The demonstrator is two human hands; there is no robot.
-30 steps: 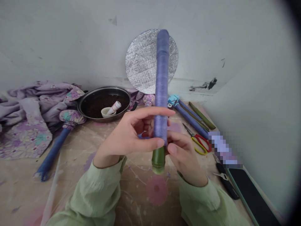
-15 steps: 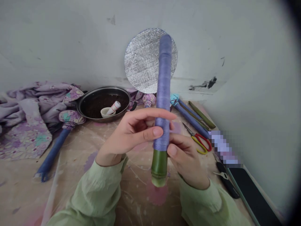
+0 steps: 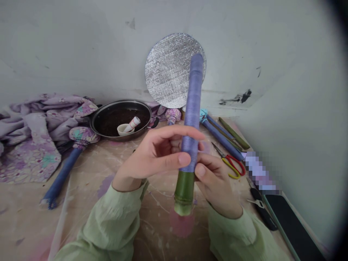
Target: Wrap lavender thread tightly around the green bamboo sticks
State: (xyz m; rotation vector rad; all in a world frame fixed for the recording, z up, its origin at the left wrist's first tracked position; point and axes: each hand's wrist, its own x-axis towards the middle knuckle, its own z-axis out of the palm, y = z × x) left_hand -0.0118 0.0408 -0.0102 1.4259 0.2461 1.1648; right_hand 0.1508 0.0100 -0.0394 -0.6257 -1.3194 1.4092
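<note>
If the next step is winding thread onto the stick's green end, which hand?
Right, probably: the right hand has thumb and finger by the lower edge of the thread, next to the green end of the stick. The left hand is occupied holding higher up, on the thread.

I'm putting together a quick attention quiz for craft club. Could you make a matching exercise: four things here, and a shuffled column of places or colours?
1. Wrapped stick
2. Scissors
3. Small cup
4. Round disc

A. In the pan
B. Silver, upright by the wall
C. Between the left hand's thumb and fingers
D. Red and yellow handles

Pairs: 1-C, 2-D, 3-A, 4-B
</note>
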